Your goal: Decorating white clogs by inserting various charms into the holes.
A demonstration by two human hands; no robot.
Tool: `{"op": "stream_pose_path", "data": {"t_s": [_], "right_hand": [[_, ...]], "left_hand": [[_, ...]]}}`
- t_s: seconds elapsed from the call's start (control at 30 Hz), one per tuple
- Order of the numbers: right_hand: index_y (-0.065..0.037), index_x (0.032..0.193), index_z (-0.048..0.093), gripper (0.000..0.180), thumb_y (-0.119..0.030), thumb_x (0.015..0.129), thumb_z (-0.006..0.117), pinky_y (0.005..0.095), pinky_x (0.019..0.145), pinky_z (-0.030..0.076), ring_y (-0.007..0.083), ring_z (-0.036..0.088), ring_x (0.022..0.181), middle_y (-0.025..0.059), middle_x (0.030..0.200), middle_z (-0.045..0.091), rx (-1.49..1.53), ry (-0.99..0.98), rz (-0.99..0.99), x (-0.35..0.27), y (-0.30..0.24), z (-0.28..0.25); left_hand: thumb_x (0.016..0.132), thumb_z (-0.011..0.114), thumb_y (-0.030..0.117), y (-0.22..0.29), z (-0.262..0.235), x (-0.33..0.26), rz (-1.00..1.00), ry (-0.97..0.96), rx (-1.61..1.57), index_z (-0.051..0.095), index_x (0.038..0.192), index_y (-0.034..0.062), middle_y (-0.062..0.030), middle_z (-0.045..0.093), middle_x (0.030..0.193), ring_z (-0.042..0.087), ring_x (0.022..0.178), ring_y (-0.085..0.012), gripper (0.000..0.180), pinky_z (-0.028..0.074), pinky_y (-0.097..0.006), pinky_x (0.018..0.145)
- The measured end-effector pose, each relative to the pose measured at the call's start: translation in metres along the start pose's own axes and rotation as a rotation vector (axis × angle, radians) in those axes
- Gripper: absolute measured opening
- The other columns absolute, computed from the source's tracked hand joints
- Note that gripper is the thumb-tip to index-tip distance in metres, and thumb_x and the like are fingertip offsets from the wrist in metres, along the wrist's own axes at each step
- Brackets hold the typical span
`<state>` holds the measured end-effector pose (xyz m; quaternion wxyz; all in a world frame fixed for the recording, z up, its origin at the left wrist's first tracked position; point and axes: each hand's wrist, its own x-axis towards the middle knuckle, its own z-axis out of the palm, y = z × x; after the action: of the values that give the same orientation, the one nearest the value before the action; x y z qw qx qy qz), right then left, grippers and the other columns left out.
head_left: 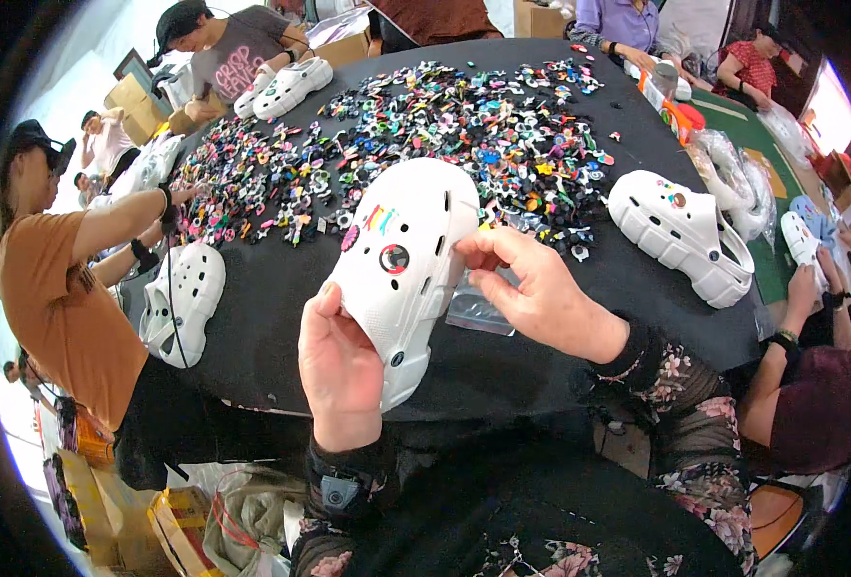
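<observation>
A white foam clog [416, 202] is held up in front of me, toe pointing away, by my left hand [341, 370], whose thumb lies along its near left side. On the clog's top sit a round black-and-red shoe charm [395, 259], a pink charm [350, 238] and a multicoloured charm [381, 219]. My right hand [541, 293] is at the clog's right side, thumb and fingers bent together against its edge; anything between the fingertips is hidden. Beneath this hand, a clear zip bag [481, 310] lies on the black tabletop [579, 380].
Loose colourful shoe charms [281, 178] spread thickly over the table. More white clogs stand at the left [185, 303], right [685, 236] and far side [286, 88]. A person in an orange shirt [70, 279] reaches into the charms; others work around. Clear plastic bags [733, 173] lie at right.
</observation>
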<state>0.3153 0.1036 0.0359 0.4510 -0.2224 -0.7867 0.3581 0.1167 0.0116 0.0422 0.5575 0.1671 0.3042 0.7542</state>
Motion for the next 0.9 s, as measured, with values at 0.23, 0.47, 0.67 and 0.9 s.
{"op": "stream_pose_path", "data": {"t_s": [0.23,0.47,0.67,0.9], "right_hand": [[0.001,0.118,0.056,0.04,0.001,0.08,0.068,0.0389,0.074,0.052,0.0293,0.065,0.084,0.0165,0.094,0.064,-0.113,0.033,-0.021,-0.019,-0.001,-0.011],[-0.002,0.124,0.053,0.049,-0.008,0.08,0.072,0.0423,0.084,0.046,0.0311,0.062,0.092,0.0147,0.1,0.063,-0.22,0.038,-0.024,-0.033,-0.007,-0.02],[-0.003,0.122,0.053,0.048,-0.015,0.08,0.072,0.0448,0.088,0.043,0.0336,0.059,0.1,0.0145,0.105,0.061,-0.318,0.071,-0.14,-0.033,-0.017,-0.029],[0.006,0.144,0.029,0.093,-0.031,0.075,0.079,0.046,0.109,0.035,0.0449,0.04,0.13,0.0303,0.141,0.036,-0.302,0.053,0.01,-0.073,-0.021,-0.026]], "left_hand": [[0.092,0.055,0.022,-0.013,0.014,0.004,-0.099,0.034,-0.039,0.058,0.119,0.0009,-0.0091,0.065,0.116,0.061,0.11,-0.0233,0.034,0.046,-0.041,0.1],[0.093,0.054,0.021,-0.026,0.024,0.007,-0.147,-0.093,-0.122,0.06,0.115,0.0024,-0.011,0.068,0.115,0.063,0.109,-0.025,0.029,0.048,-0.043,0.1],[0.096,0.053,0.024,-0.041,0.038,0.009,-0.117,-0.109,-0.034,0.058,0.116,0.0015,-0.0095,0.066,0.116,0.061,0.11,-0.0226,0.031,0.046,-0.04,0.1],[0.103,0.042,0.027,-0.069,0.069,0.005,-0.226,-0.345,-0.042,0.05,0.129,-0.0001,-0.011,0.056,0.129,0.052,0.121,-0.0233,0.038,0.039,-0.039,0.105]]}}
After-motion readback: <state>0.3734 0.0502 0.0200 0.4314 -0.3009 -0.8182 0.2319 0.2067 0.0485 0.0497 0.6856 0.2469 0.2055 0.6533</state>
